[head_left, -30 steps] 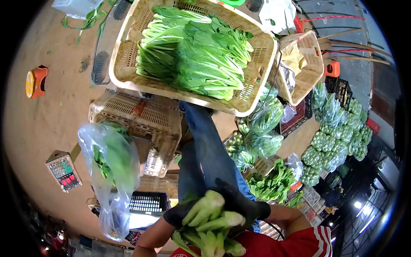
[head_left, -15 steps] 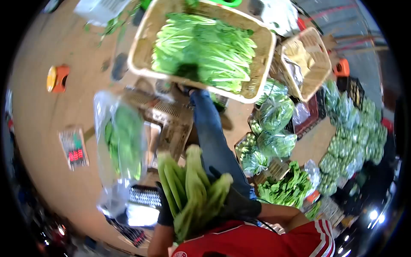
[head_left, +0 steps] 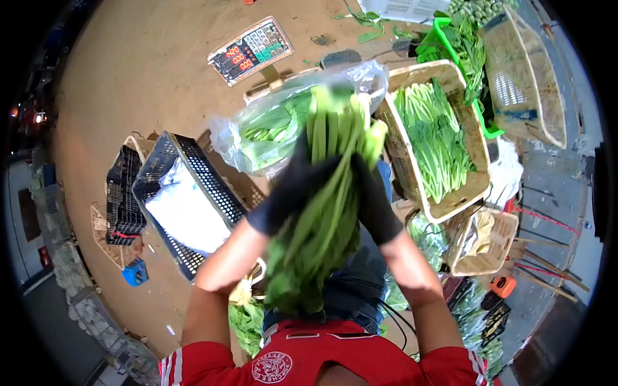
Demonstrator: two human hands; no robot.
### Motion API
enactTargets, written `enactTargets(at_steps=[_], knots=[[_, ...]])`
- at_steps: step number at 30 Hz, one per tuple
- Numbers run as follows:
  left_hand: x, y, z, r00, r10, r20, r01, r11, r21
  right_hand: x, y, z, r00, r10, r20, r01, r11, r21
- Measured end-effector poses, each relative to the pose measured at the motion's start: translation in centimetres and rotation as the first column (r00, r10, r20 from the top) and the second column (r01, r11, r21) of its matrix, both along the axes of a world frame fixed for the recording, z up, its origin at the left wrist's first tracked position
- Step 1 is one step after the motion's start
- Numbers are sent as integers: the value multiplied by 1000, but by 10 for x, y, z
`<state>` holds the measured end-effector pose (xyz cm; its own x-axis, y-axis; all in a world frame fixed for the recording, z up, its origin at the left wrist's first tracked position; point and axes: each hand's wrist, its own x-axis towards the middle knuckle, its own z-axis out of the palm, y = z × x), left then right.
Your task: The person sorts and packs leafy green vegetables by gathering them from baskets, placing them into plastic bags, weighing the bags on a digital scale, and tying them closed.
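Note:
Both my hands wear black gloves and grip one large bunch of leafy greens (head_left: pixel 322 219) from its two sides. The pale stalk ends point away from me, and the dark leaves hang toward my body. My left hand (head_left: pixel 296 183) is closed around the left side, while my right hand (head_left: pixel 374 199) presses on the right; some fingers are hidden by stalks. Just beyond the bunch lies a clear plastic bag (head_left: pixel 228 143) with greens inside, partly covered by the stalk ends. To the right, a cream crate (head_left: pixel 473 196) holds rows of similar leafy greens (head_left: pixel 438 145).
A digital scale display (head_left: pixel 251 51) with red numbers stands beyond the bag. At left is a dark crate (head_left: pixel 222 183) holding white plastic (head_left: pixel 187 209). A green basket (head_left: pixel 441 32) and a tilted cream crate (head_left: pixel 521 77) stand at upper right. A smaller crate (head_left: pixel 505 238) sits lower right.
My view has turned, so the crate of greens now lies at right and the scale display ahead. The bunch has risen from near my lap toward the plastic bag, with both hands still on it.

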<state>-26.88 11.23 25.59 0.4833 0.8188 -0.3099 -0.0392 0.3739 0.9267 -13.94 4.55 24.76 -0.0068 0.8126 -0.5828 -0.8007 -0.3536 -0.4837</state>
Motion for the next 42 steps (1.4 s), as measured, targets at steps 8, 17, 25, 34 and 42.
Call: enactTargets(at_steps=[8, 17, 25, 34, 42], knots=[[-24, 180, -65, 687, -706, -170, 563, 666, -490, -78, 101, -152, 873, -170, -457, 234, 968, 88], [92, 215, -164, -211, -694, -688, 810, 269, -521, -32, 103, -231, 590, -481, -648, 437, 865, -245], [86, 281, -257, 258, -329, -909, 935, 321, 149, 5, 180, -315, 809, -587, -6, 581, 802, -138], [39, 203, -288, 34, -59, -998, 922, 387, 9, 62, 154, -330, 899, 37, 436, 13, 994, -111], [19, 178, -311, 201, 36, -979, 916, 347, 201, 145, 247, -257, 307, -18, 952, -135, 989, 63]])
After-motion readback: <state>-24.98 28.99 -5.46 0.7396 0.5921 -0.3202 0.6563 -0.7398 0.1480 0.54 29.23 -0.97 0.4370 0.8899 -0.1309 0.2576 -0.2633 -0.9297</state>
